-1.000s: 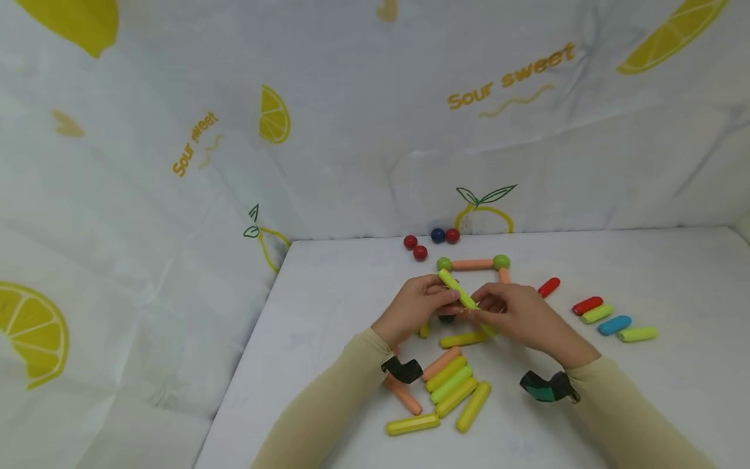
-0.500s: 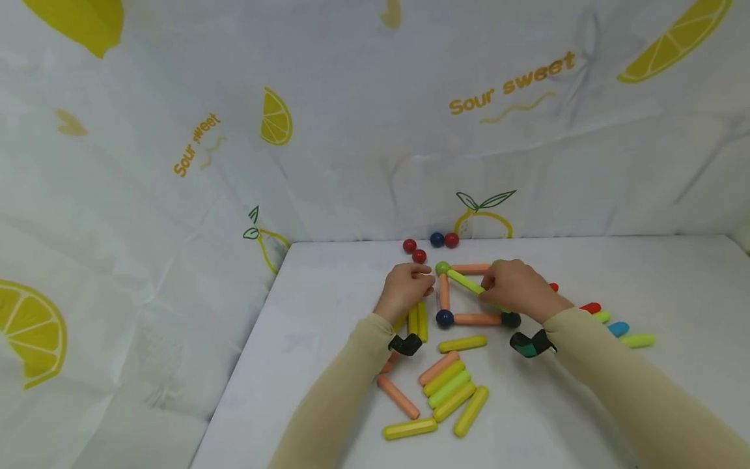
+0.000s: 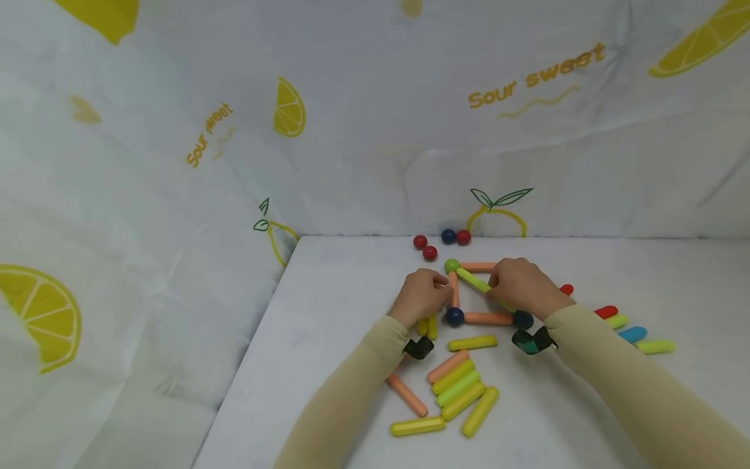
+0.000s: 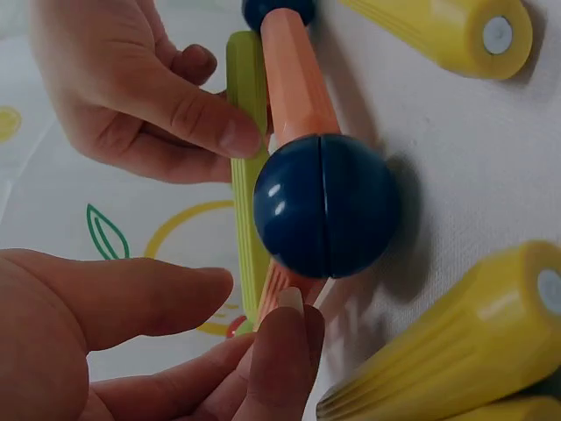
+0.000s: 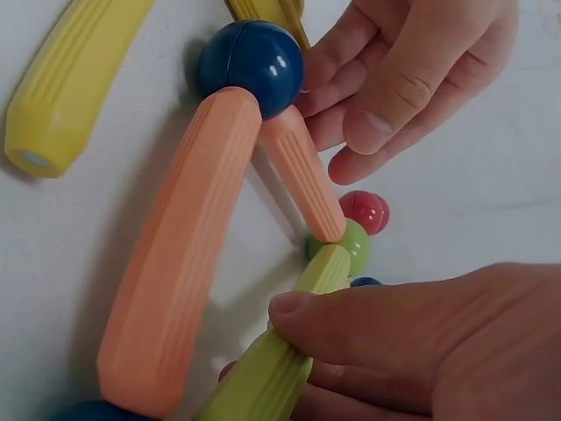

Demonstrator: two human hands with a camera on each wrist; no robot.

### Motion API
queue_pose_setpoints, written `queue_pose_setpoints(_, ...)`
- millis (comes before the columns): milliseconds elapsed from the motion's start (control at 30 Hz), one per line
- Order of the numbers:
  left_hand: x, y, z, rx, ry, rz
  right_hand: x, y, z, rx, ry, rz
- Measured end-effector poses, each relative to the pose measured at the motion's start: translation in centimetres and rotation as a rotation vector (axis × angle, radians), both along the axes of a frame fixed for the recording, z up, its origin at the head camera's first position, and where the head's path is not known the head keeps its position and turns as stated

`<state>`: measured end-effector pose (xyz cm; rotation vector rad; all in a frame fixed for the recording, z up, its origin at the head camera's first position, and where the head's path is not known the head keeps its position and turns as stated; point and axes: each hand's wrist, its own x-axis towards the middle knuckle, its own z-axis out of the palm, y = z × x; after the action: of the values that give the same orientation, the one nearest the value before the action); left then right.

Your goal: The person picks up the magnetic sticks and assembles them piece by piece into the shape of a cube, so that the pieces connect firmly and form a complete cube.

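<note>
White tabletop [image 3: 340,280]; right hand [image 3: 523,286] pinches ridged lime rod [image 5: 263,377], apparently plastic.

Your left hand [image 3: 422,296], at left, holds thumb [image 4: 162,294] and fingers [image 4: 282,368] apart; your right hand [image 3: 523,286], at right, pinches.

Head view looks forward and down from the person's end, far enough back to fit both forearms [image 3: 346,391], the table [image 3: 340,293] and the printed cloth [image 3: 363,143] behind it. Wrist views are way closer and kinda rolled sideways: left looks past the left hand [image 3: 420,296] toward the right hand [image 3: 520,286], right does the reverse. Both catch the same blue ball [image 4: 320,206] and lime stick [image 5: 263,377].
</note>
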<state>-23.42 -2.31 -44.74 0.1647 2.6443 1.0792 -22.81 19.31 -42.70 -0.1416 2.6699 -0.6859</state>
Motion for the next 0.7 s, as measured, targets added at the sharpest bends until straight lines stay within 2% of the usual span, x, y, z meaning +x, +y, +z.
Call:
queue_pose_setpoints(233,0.0,0.4,0.3,-0.06,-0.029,-0.003,-0.2,-0.1,-0.1,-0.028,0.024,-0.009)
queue_pose_setpoints(400,0.2,0.6,0.3,-0.07,-0.035,-0.007,0.3,0.0,0.2,-0.028,0.047,-0.014)
queue_pose_setpoints(567,0.6,0.8,0.1,-0.119,-0.01,-0.047,2.5,1.8,0.4,-0.031,0.15,-0.031)
queue_pose_setpoints(700,0.6,0.6,0.1,-0.155,0.016,-0.094,4.7,3.1,-0.2,-0.035,0.167,-0.063)
